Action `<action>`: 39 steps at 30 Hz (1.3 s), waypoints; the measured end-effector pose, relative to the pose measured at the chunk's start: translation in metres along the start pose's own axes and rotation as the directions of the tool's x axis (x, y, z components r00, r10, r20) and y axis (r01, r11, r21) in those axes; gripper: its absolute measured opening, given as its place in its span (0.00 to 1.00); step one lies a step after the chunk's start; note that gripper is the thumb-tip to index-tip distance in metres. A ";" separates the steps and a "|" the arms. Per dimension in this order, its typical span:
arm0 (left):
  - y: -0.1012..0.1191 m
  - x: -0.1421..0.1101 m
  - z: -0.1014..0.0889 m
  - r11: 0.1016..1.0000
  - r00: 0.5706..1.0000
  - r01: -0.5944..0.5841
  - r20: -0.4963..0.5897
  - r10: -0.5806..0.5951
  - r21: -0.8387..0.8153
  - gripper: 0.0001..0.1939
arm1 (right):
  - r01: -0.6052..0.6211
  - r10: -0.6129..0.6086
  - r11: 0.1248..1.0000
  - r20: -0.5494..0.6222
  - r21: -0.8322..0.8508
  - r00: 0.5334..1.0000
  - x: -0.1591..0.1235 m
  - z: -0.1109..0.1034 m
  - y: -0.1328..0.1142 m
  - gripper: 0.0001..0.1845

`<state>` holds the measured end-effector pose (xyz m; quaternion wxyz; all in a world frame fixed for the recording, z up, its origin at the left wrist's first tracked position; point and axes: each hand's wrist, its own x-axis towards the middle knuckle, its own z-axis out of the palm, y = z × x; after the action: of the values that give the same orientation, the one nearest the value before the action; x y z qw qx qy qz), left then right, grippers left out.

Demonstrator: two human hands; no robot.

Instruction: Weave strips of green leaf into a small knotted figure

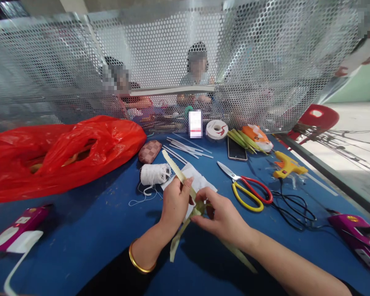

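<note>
Strips (174, 164) of pale green leaf, in the head view, cross between the hands above the table (111, 250). The left hand (175, 202) pinches one strip; the right hand (218, 209) grips the folded middle (partly hidden by fingers). Good work here likely wants a firm left pinch and gentle, flat folds, lest the leaf split.

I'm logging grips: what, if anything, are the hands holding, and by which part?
The left hand pinches a pale strip partway along; the right hand holds the bunched green folds.
</note>
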<state>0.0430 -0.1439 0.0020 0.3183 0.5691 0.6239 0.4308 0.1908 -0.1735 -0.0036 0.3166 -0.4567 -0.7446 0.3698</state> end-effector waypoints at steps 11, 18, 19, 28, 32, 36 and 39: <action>0.009 -0.005 0.001 0.862 0.855 0.349 0.502 -0.132 -0.368 0.23 | -0.110 0.112 0.993 -0.045 0.047 0.993 0.003 -0.010 -0.002 0.15; 0.003 -0.009 0.008 0.678 0.783 0.555 0.579 -0.228 -0.483 0.18 | -0.097 0.096 0.995 -0.078 -0.008 0.992 0.003 -0.011 0.005 0.17; 0.003 -0.009 0.010 0.687 0.810 0.525 0.543 -0.223 -0.502 0.17 | -0.088 0.086 0.996 -0.076 -0.015 0.993 0.002 -0.011 0.006 0.18; 0.011 -0.012 0.008 0.733 0.869 0.444 0.449 -0.211 -0.515 0.20 | -0.075 0.087 0.993 -0.127 0.093 0.988 0.005 -0.011 0.006 0.10; 0.012 -0.012 0.007 0.747 0.888 0.412 0.412 -0.202 -0.522 0.21 | -0.082 0.085 0.995 -0.061 0.053 0.994 0.007 -0.019 0.007 0.12; 0.009 -0.011 0.007 0.768 0.889 0.391 0.426 -0.171 -0.507 0.20 | -0.010 0.011 0.999 0.033 -0.037 0.999 0.009 -0.034 0.008 0.07; 0.007 -0.009 0.007 0.771 0.888 0.390 0.427 -0.170 -0.504 0.19 | 0.043 -0.040 0.994 0.032 -0.104 0.999 0.010 -0.043 0.005 0.09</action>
<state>0.0535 -0.1518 0.0047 0.6447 0.4130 0.4740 0.4348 0.2241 -0.1519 0.0160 0.2889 -0.4514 -0.7770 0.3302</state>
